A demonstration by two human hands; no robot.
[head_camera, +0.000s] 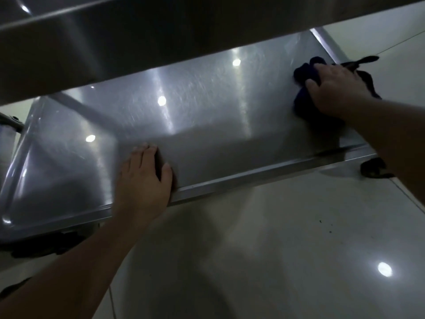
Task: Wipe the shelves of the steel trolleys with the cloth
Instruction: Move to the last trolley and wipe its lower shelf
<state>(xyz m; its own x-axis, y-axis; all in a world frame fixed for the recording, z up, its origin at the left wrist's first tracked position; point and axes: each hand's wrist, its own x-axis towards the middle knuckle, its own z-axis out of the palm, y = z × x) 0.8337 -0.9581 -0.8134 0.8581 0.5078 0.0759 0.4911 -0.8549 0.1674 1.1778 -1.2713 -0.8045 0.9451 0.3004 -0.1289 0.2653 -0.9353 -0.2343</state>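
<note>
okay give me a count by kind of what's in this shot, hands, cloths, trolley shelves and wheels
Hands: 2, left hand flat on the lower shelf, right hand on the cloth
Cloths: 1
Shelves: 2, lower shelf and upper shelf
Wheels: 2 seen in part, right wheel, left wheel
Total: 7

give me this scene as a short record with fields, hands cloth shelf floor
left hand: flat on the lower shelf near its front edge, holds nothing
right hand: presses the cloth at the shelf's far right corner
cloth: dark, bunched, partly over the right rim
lower shelf: steel, reflecting lights
upper shelf: overhead
floor: pale tiles, few dark specks
</note>
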